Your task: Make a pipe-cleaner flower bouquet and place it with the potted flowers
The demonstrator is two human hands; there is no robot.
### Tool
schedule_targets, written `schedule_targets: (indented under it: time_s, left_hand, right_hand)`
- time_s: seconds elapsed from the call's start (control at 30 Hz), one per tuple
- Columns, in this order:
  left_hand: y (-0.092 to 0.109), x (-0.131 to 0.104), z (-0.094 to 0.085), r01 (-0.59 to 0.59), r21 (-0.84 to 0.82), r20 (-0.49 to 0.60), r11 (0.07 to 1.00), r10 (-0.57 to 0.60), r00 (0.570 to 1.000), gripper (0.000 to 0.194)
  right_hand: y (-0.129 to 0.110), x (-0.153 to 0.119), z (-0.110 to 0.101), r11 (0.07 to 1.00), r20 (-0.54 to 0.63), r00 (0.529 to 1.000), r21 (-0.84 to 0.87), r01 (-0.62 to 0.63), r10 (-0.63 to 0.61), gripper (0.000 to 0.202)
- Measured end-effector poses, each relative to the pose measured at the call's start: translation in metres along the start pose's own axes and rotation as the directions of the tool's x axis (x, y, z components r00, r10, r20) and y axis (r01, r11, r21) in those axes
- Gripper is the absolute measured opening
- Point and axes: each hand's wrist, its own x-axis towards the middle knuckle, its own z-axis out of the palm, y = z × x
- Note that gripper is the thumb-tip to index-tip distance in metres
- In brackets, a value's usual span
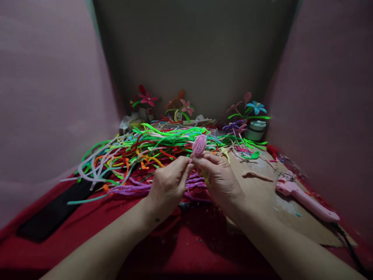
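Note:
A pink pipe-cleaner petal (199, 146), bent into a rounded leaf shape, stands upright between my two hands over the middle of the table. My left hand (171, 179) is closed, its thumb and fingers pinching the petal's lower end. Close beside it, my right hand (218, 175) pinches the base of the same petal from the right. Purple pipe cleaners (131, 189) lie behind and under my hands. The exact grip at the petal's base is partly hidden by the fingers.
Many coloured pipe cleaners (171, 136) are heaped at the back. A black phone (49, 214) lies left. On the right, a pink hot tool (305, 200) with a cord rests on cardboard (262, 198). Finished flowers (256, 107) stand behind, near a lidded jar (255, 131).

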Motion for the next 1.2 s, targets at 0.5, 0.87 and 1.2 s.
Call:
schedule_targets:
  time_s: [0.5, 0.87, 1.2]
  left_hand:
    - [0.000, 0.006, 0.003, 0.545, -0.695, 0.467, 0.469, -0.283, 0.838, 0.018]
    - [-0.007, 0.001, 0.004, 0.074, -0.090, 0.094, 0.993, -0.065, 0.993, 0.011]
    - [-0.002, 0.011, -0.007, 0.552, -0.546, 0.468, 0.631, -0.317, 0.825, 0.018]
  right_hand:
    - [-0.005, -0.002, -0.001, 0.968, 0.121, 0.969, 0.108, -0.228, 0.215, 0.015]
    - [0.003, 0.001, -0.005, 0.997, -0.009, 0.998, 0.033, -0.063, 0.063, 0.009]
    - [-0.005, 0.000, -0.008, 0.994, 0.130, 0.986, -0.054, -0.095, 0.101, 0.010]
